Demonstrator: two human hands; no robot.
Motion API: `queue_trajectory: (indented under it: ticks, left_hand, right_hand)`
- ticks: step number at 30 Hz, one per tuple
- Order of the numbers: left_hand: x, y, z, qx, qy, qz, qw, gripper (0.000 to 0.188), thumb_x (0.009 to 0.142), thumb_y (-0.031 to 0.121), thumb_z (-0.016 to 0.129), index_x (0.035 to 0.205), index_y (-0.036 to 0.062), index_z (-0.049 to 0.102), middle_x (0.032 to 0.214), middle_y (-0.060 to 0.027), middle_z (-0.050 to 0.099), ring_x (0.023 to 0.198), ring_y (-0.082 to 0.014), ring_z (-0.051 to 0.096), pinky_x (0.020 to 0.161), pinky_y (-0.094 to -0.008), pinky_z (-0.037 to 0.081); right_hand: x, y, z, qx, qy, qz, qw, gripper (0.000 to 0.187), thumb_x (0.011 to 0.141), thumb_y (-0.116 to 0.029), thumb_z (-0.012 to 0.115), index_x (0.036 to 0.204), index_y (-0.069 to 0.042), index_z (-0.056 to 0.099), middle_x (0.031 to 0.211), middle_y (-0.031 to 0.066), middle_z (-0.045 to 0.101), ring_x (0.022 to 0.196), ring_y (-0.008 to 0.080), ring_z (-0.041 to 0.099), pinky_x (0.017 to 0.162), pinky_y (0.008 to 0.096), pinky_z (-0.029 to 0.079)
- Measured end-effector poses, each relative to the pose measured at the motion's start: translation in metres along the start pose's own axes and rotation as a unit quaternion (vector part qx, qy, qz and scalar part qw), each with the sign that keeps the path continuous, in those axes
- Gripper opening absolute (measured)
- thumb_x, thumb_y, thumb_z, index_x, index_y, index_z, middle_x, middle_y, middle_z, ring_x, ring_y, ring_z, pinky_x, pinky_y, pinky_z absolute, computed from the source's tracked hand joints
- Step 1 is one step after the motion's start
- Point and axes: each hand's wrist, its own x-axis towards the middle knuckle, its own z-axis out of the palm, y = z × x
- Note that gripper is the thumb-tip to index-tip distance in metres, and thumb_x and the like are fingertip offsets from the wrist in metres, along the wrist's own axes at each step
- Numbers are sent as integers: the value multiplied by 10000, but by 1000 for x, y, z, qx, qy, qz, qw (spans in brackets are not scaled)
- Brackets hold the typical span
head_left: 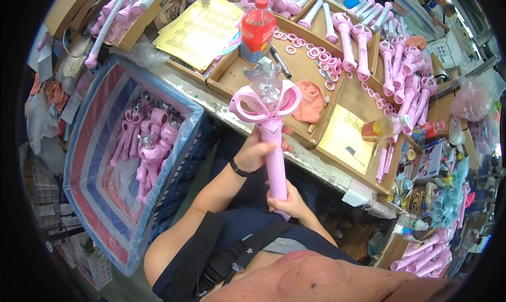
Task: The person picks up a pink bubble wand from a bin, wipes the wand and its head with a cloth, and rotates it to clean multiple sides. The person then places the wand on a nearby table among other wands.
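Note:
A pink toy wand (273, 162) stands upright in front of my body. Its head has two open pink loops with a transparent faceted crown piece (263, 80) between them. My left hand (253, 153) is wrapped around the upper handle, just below the head. Lower down, my right hand (292, 200) is closed around the bottom end of the same handle. A narrow pink bit sticks out beneath the right hand; I cannot tell whether it belongs to the wand.
Left of me, a striped, plastic-lined crate (132, 238) holds several finished-looking wands (150, 149). Cardboard trays (232, 83) on the bench carry pink rings (324, 59), an orange cloth (310, 101), a marker (280, 62) and a red-labelled bottle (257, 33). More pink handles (361, 51) lie right.

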Motion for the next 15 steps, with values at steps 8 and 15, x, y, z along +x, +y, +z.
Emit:
queue_trajectory:
  ticks: [8, 15]
  left_hand:
    - [27, 27, -10, 169, 37, 145, 974, 863, 823, 322, 682, 1435, 46, 140, 1333, -96, 409, 1185, -180, 444, 987, -332, 375]
    - [37, 44, -10, 263, 65, 131, 954, 733, 885, 199, 609, 1443, 27, 165, 1318, -93, 422, 1144, -142, 456, 937, -282, 390]
  right_hand:
    - [-4, 3, -14, 243, -148, 18, 958, 480, 772, -118, 671, 1167, -25, 414, 721, 72, 534, 536, 139, 539, 514, 263, 459]
    - [-2, 4, -23, 435, -240, 42, 867, 455, 796, -175, 651, 1142, -30, 393, 669, 73, 477, 454, 158, 476, 436, 292, 433]
